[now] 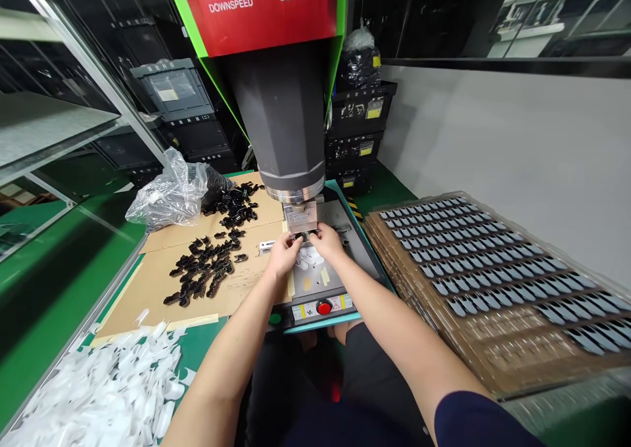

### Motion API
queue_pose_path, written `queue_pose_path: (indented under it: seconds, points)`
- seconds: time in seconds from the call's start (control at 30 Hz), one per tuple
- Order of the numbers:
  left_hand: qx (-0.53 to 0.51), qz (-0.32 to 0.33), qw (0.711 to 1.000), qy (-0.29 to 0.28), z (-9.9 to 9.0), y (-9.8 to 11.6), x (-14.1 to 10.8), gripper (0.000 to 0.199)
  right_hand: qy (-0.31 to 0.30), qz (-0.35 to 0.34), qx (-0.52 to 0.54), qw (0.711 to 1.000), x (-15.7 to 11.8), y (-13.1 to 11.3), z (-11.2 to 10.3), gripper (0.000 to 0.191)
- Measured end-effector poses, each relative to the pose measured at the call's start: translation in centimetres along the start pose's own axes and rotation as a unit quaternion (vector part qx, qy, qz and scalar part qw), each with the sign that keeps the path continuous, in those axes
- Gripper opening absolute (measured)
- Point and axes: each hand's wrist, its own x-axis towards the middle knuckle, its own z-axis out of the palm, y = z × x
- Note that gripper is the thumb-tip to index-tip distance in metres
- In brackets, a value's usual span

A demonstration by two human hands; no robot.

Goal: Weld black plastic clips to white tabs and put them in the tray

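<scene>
Under the metal press head (302, 217) of a welding machine, my left hand (284, 255) and my right hand (328, 243) meet at a small black plastic part (305, 236). Thumb and fingers of each hand are closed on its two ends. The part is largely hidden by my fingertips and the head just above it. Below my hands, white thin pieces (309, 258) lie on the grey machine bed (350, 266). A slotted metal bracket (267, 245) sits left of my left hand.
Black clip-like parts (204, 266) are spread over cardboard (142, 282) on the left, beside a plastic bag (170, 194). White pieces (113, 388) are heaped at the front left. Stacked trays (493, 332) of grey parts stand right. A red button (324, 307) is at the front.
</scene>
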Motion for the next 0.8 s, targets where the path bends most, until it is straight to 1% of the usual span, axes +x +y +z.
queue_pose_path:
  seconds: [0.1, 0.2, 0.3, 0.37, 0.43, 0.53, 0.67, 0.8]
  points:
    - [-0.097, -0.028, 0.995, 0.006, -0.1, 0.1, -3.3, 0.049, 0.012, 0.023, 0.105, 0.994, -2.9, 1.3, 0.1, 0.032]
    - [-0.164, -0.05, 0.985, -0.004, 0.0, 0.1, -7.6, 0.056, -0.006, 0.016, 0.203, 0.979, -6.9, 2.3, 0.5, 0.036]
    - [-0.188, -0.073, 0.979, -0.019, 0.2, 0.0, -11.5, 0.06, -0.039, -0.003, 0.251, 0.967, -10.9, 2.4, 0.8, 0.034]
    - [-0.201, -0.083, 0.976, -0.022, 0.4, -0.2, -13.3, 0.06, -0.054, -0.006, 0.259, 0.964, -12.8, 2.1, 0.8, 0.034]
    - [-0.21, -0.09, 0.973, -0.016, 0.6, -0.5, -14.5, 0.06, -0.062, -0.007, 0.259, 0.964, -14.1, 1.8, 0.7, 0.033]
    - [-0.218, -0.096, 0.971, -0.01, 0.8, -0.8, -15.2, 0.06, -0.058, -0.002, 0.254, 0.965, -15.1, 1.6, 0.6, 0.033]
    - [-0.226, -0.097, 0.969, -0.013, 0.9, -0.8, -15.4, 0.06, -0.058, 0.004, 0.245, 0.968, -15.6, 1.7, 0.4, 0.032]
    - [-0.236, -0.092, 0.967, -0.015, 1.0, -0.7, -15.5, 0.059, -0.067, 0.004, 0.257, 0.964, -15.8, 1.8, 0.0, 0.033]
